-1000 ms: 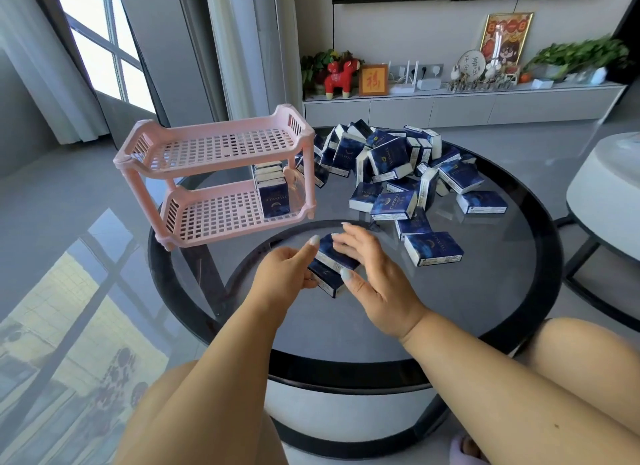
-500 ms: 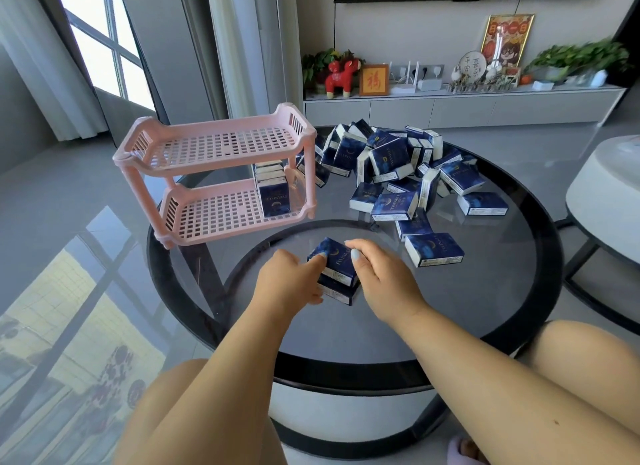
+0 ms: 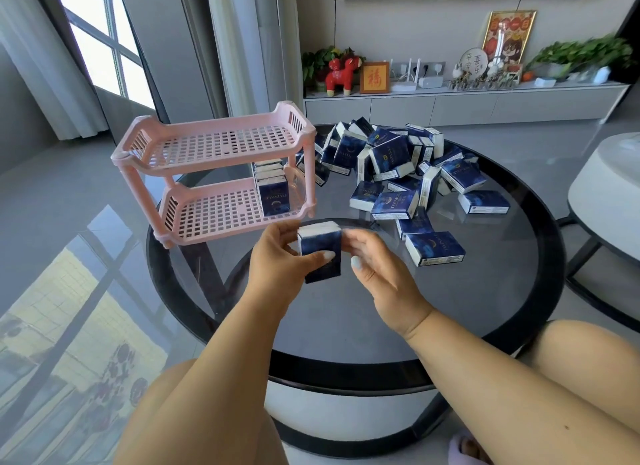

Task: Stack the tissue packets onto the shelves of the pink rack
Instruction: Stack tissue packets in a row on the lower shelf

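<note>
Left hand [image 3: 277,256] grips upright tissue packets [image 3: 320,253]; right hand [image 3: 375,267] alongside; pink rack [image 3: 214,173] behind.

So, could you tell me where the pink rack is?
The pink rack stands on the glass table's left edge, left of the loose packet pile.

Both bare forearms are extended forward from the lower edge of the view and are brought together over the middle. The left hand [image 3: 280,256] is curled, with the thumb laid across the front of a small stack of tissue packets [image 3: 320,253] and the fingers wrapped behind it, so that the stack is gripped upright. The right hand [image 3: 372,265] is held just beside the stack, its fingers loosely bent at the stack's right edge and its thumb raised. Bare knees are seen below both arms.
</note>
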Demonstrator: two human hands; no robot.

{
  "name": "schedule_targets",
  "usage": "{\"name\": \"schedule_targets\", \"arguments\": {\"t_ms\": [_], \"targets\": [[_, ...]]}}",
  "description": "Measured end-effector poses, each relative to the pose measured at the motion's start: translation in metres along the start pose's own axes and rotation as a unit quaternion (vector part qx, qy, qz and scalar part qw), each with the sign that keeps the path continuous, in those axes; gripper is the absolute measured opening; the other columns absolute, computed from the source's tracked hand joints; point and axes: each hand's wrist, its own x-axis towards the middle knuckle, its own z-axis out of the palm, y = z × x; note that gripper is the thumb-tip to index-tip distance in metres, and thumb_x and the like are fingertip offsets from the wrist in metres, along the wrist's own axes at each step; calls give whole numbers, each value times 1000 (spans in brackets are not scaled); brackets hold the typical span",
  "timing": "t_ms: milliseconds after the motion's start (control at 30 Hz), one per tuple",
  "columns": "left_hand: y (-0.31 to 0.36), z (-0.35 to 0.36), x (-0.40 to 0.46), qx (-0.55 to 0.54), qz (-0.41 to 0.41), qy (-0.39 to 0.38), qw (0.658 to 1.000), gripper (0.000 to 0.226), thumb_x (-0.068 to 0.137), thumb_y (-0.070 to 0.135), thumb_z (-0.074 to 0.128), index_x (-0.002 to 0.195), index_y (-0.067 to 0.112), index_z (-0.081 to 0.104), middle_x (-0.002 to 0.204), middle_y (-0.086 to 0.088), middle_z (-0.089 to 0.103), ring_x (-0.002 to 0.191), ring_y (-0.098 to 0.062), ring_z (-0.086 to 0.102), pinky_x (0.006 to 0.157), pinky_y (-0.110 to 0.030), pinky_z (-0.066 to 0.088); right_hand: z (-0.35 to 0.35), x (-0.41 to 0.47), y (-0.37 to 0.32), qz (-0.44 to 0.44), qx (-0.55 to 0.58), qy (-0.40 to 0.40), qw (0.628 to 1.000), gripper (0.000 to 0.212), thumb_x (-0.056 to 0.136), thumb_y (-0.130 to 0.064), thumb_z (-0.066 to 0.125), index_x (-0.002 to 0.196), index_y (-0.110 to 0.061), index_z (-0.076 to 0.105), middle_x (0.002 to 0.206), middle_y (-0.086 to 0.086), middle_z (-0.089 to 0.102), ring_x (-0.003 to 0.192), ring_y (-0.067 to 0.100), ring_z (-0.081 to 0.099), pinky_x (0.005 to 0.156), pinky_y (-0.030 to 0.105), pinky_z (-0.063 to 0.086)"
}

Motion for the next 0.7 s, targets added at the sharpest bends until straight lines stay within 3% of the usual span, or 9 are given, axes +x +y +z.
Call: {"name": "schedule_targets", "arguments": {"t_ms": [100,167,200,267,300,367,500,700], "targets": [[-1,-3,-1,91,30,-23,995,59,62,13,91,109,28,57,104,3,67,90,-22,66,81,-37,59,0,3,0,52,-39,-16,998,57,88,-53,37,140,-28,35,136,-14,45,123,-10,41,99,5,30],[-3,-7,0,112,22,-48,992,59,62,15,91,109,27,57,106,4,66,86,-18,67,79,-35,58,0,3,-5,67,-76,-32,994,58,88,-53,31,142,-31,34,132,-20,44,119,-10,42,93,1,28],[-3,-9,0,119,17,-57,991,59,63,17,91,111,26,57,107,5,66,83,-16,66,76,-34,57,0,3,-5,62,-95,-44,993,57,89,-55,28,141,-32,35,130,-20,48,118,-6,44,94,3,31],[-4,-13,1,135,14,-70,988,57,65,20,89,112,26,57,104,6,66,77,-12,64,69,-29,53,2,3,-5,38,-134,-69,988,56,90,-61,23,136,-35,40,118,-10,62,108,7,54,95,24,42],[-5,-14,1,143,16,-72,987,54,67,20,88,112,26,58,102,7,67,76,-10,64,67,-26,52,2,3,-3,31,-153,-80,984,57,89,-65,19,133,-37,41,109,-2,65,103,14,57,93,35,44],[-6,-16,1,153,22,-71,985,52,71,21,86,114,25,58,98,9,67,76,-9,65,66,-24,53,1,4,-1,27,-169,-91,981,55,87,-68,16,128,-43,40,102,4,65,99,19,58,90,46,44],[-9,-18,3,189,36,-77,978,54,73,24,84,120,22,59,102,8,69,83,-12,68,73,-28,57,1,3,-5,35,-170,-94,980,58,86,-67,17,132,-41,41,110,-5,64,106,12,56,94,42,43],[2,-33,13,222,46,-91,970,43,76,21,82,111,23,57,102,6,66,78,-12,65,63,-24,49,2,2,-6,51,-177,-79,980,56,89,-59,23,128,-29,52,118,-3,63,112,12,53,96,37,42]]}}
